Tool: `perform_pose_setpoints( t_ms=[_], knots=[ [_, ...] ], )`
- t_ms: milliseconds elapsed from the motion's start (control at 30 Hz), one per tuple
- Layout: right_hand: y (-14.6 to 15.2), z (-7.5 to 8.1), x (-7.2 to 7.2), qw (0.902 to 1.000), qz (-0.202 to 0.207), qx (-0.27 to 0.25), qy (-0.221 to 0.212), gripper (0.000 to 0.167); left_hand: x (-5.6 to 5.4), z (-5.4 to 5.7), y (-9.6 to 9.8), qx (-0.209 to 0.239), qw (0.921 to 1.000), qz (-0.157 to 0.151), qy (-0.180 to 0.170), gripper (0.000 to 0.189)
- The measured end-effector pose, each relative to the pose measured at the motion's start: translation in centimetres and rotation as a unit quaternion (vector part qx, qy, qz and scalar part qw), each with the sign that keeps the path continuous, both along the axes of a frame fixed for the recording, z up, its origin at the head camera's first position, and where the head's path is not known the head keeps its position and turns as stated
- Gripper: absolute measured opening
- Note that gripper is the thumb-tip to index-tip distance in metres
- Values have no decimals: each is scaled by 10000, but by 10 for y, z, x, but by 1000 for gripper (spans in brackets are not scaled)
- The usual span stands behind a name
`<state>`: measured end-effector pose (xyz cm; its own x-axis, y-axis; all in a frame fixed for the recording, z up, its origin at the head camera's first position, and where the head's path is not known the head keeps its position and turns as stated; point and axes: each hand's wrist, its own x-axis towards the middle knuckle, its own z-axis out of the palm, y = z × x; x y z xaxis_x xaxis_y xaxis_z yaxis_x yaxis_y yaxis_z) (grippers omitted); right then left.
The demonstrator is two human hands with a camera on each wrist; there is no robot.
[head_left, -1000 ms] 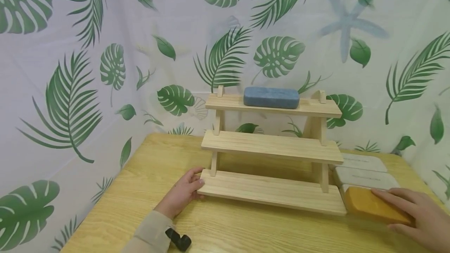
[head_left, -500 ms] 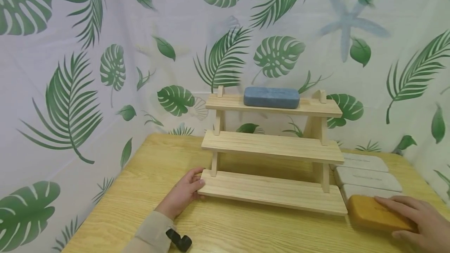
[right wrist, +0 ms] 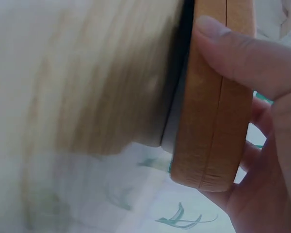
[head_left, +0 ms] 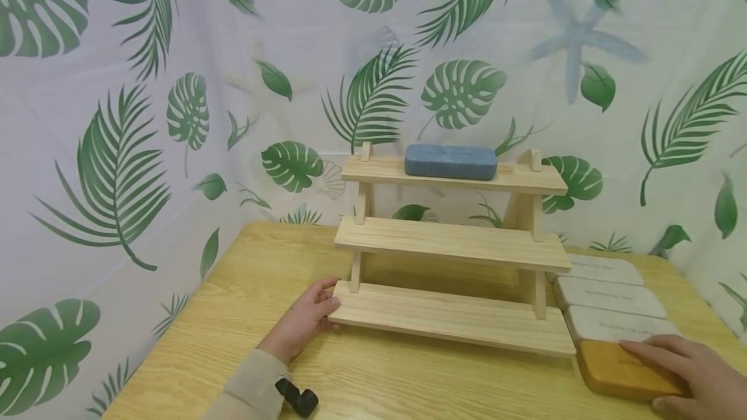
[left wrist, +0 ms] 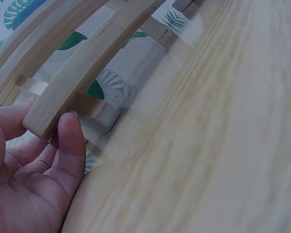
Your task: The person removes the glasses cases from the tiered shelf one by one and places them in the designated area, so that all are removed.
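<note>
At the bottom right of the head view, my right hand [head_left: 697, 368] holds an orange glasses case [head_left: 621, 374]. In the right wrist view the thumb lies along the seamed side of the orange case [right wrist: 211, 111], with fingers around the far side. My left hand [head_left: 306, 319] pinches the left end of the lowest shelf of a three-tier wooden stand [head_left: 449, 242]; in the left wrist view, fingertips touch both faces of that board [left wrist: 63, 97]. A blue glasses case [head_left: 450, 162] lies on the top shelf. The lower two shelves carry nothing.
Three whitish cases lie in a row right of the stand: a far one [head_left: 601, 269], a middle one [head_left: 609, 297] and a near one [head_left: 618, 323]. Everything stands on a wood-grain table [head_left: 408, 381]. A leaf-printed curtain [head_left: 280, 109] closes off the back and sides.
My right hand has drawn the orange case toward me, off the nearest whitish case, which now shows beyond it. The left hand and the stand have stayed put.
</note>
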<state>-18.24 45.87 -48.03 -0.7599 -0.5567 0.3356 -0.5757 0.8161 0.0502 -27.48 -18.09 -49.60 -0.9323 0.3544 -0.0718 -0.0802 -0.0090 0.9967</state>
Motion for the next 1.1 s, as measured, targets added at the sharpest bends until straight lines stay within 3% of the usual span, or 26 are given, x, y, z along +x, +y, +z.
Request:
perform_pose_setpoints(
  t_ms=[233, 333, 567, 733, 900, 1100],
  knots=[
    [4, -10, 3, 9984, -420, 59, -373, 81, 0, -1, 1, -56, 10000, -16, -41, 60],
    [3, -13, 2, 9987, -426, -113, -255, 78, 0, -2, 1, -49, 10000, -18, -60, 60],
    [-5, -3, 3, 9874, -1172, -311, -1015, 64, 0, -3, 0, -24, 10000, 37, -21, 60],
    [-9, 2, 5, 9857, -1254, -500, -1005, 66, 0, -1, 0, -76, 10000, 12, 23, 61],
    [-9, 3, 5, 9756, -1504, -699, -1436, 71, -1, 0, 0, -47, 10000, 8, 26, 60],
    [-5, -3, 4, 9698, -1495, -933, -1686, 72, 0, 0, 0, -12, 10000, -3, 21, 60]
  ],
)
